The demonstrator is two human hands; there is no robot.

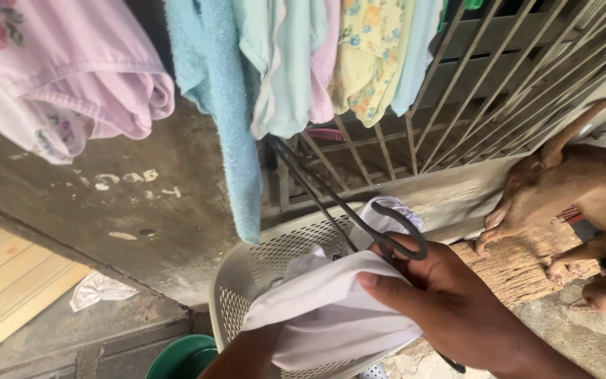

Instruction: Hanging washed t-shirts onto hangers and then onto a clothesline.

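The right hand [450, 302] is reaching in from the lower right, its fingers curled shut around the hook of a dark wire clothes hanger [359, 224] while its thumb is pressing on a white cloth garment [331, 309]. The hanger's thin arms are running up and to the left toward the hanging laundry. The left hand [250, 354] is coming up from the bottom edge beneath the white garment; the cloth is covering its fingers, so I cannot tell how far it is open or whether it is gripping. The garment is sitting bunched between the two hands, just above a pale perforated plastic laundry basket [261, 267].

Above, a light blue terry towel [229, 105], a pink floral cloth [64, 77], a mint green garment [285, 63] and a yellow flowered garment [369, 56] are hanging in a row in front of a grey metal grille [499, 91]. A brown dog [583, 189] is standing on a coarse woven mat [520, 263] at the right. A green plastic bucket [180, 358] is showing at the bottom edge.
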